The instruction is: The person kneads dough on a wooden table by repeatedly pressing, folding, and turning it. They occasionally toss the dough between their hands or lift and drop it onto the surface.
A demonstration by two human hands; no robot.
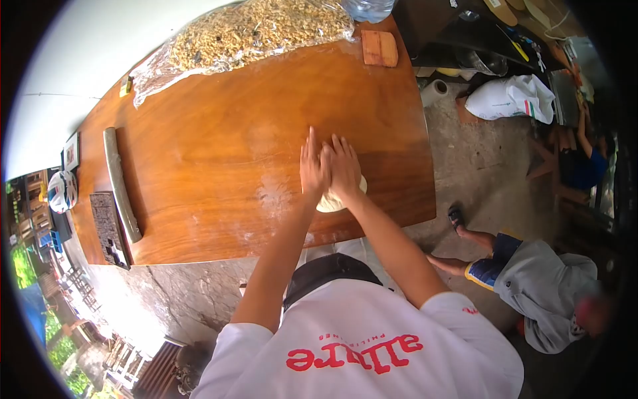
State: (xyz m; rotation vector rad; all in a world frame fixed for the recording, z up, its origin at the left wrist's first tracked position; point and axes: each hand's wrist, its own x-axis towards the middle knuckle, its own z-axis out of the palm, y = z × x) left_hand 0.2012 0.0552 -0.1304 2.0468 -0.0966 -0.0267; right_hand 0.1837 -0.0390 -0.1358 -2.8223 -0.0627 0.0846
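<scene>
A pale lump of dough (330, 203) lies on the wooden table near its front edge, partly covered by my hands. My left hand (314, 171) rests on the dough's left side, its fingers stretched forward. Beside it, my right hand (345, 169) presses on the dough from above with fingers extended, the two hands touching near the thumbs. Neither hand is wrapped around the dough. White flour smudges (272, 196) mark the wood just left of my hands.
A plastic bag of brown crumbly pieces (259, 30) lies along the table's far side, near a wooden block (379, 49). A long rolling stick (122, 186) and a dark board (108, 226) lie at the left. Another person (545, 286) is at the right; a white sack (508, 100) sits beyond.
</scene>
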